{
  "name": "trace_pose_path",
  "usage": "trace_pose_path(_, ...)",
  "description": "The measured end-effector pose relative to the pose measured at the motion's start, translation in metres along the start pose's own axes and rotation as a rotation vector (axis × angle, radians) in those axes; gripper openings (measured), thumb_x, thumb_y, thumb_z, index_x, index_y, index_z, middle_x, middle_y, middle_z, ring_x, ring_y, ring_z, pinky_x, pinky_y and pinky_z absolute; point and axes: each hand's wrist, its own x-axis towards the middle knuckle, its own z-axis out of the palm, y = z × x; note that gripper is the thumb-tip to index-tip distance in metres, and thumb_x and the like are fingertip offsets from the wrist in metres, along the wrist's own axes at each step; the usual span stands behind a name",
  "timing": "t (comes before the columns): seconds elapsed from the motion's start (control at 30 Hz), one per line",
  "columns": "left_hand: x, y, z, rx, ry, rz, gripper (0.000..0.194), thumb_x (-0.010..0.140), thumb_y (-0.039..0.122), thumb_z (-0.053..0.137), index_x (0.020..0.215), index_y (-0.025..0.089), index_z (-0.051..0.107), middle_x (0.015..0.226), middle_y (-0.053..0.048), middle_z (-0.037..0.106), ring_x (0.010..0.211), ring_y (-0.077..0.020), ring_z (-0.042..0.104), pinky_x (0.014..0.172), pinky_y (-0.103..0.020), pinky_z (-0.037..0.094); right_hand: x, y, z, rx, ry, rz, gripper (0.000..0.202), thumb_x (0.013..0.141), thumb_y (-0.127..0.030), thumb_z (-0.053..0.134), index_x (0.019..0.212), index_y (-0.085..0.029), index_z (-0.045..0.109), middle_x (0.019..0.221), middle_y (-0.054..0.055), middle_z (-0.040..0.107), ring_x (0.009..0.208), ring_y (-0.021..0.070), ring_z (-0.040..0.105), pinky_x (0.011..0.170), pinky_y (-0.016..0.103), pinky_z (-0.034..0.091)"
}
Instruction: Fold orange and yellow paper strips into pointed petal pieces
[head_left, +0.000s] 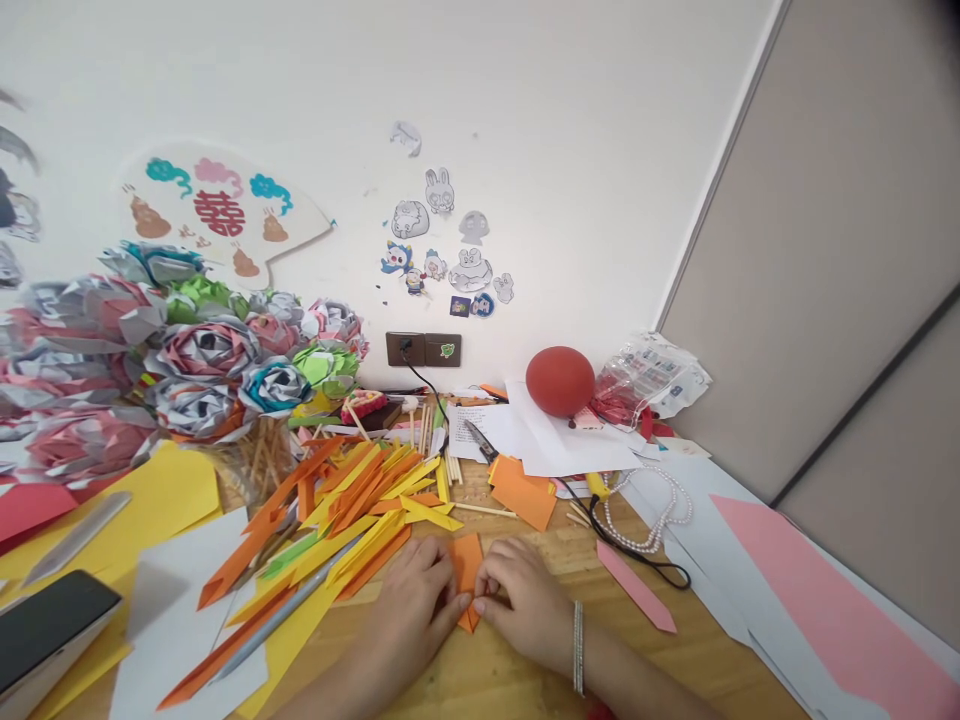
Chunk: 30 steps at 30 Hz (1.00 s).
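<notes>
A small orange paper (pixel 466 560) lies on the wooden table between my hands, its near end folded to a point. My left hand (pixel 420 605) holds its left edge, with curled fingers and the thumb at the folded end. From the right, my right hand (pixel 521 600) pinches the same paper near the fold, thumb close to the other thumb. A beaded bracelet (pixel 578 648) circles my right wrist. Left of my hands is a pile of folded orange and yellow paper strips (pixel 367 500), with a grey pen (pixel 285 610) among them.
Paper flowers (pixel 206 350) crowd the back left. A phone (pixel 52 630) lies front left. A red balloon (pixel 560 381), scissors (pixel 481 440), orange sheets (pixel 523 492) and a black cable (pixel 637 555) are behind my hands. Pink and white sheets (pixel 817 600) cover the right side.
</notes>
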Motion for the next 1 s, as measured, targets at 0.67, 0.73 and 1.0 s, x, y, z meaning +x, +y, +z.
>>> trace_pose_path(0.67, 0.0018, 0.0034, 0.0008, 0.067, -0.027, -0.027, 0.012, 0.080, 0.024, 0.054, 0.068, 0.019, 0.054, 0.086, -0.004, 0.053, 0.083, -0.0214, 0.049, 0.074, -0.034, 0.039, -0.0045, -0.0053, -0.0044, -0.028, -0.042, 0.066, 0.042, 0.053, -0.034, 0.083, 0.082, -0.022, 0.056, 0.088, -0.002, 0.054, 0.087, 0.0200, 0.046, 0.077, 0.030, 0.033)
trace_pose_path(0.73, 0.0019, 0.0033, 0.0007, 0.077, -0.029, -0.027, 0.013, 0.079, 0.024, 0.054, 0.068, 0.019, 0.053, 0.085, -0.003, 0.053, 0.083, -0.0214, 0.049, 0.074, -0.034, 0.039, -0.0033, -0.0056, -0.0069, -0.014, -0.060, 0.054, 0.044, 0.051, -0.034, 0.084, 0.083, -0.022, 0.057, 0.088, -0.002, 0.054, 0.086, 0.0204, 0.046, 0.076, 0.030, 0.033)
trace_pose_path(1.0, 0.0015, 0.0071, -0.0018, 0.095, -0.027, -0.034, 0.010, 0.078, 0.023, 0.057, 0.068, 0.019, 0.054, 0.087, -0.004, 0.053, 0.084, -0.0221, 0.049, 0.074, -0.034, 0.040, 0.0015, -0.0003, -0.0002, 0.017, 0.043, 0.074, 0.014, 0.069, -0.011, 0.066, 0.072, -0.019, 0.055, 0.073, -0.003, 0.054, 0.076, 0.0162, 0.048, 0.072, 0.028, 0.032)
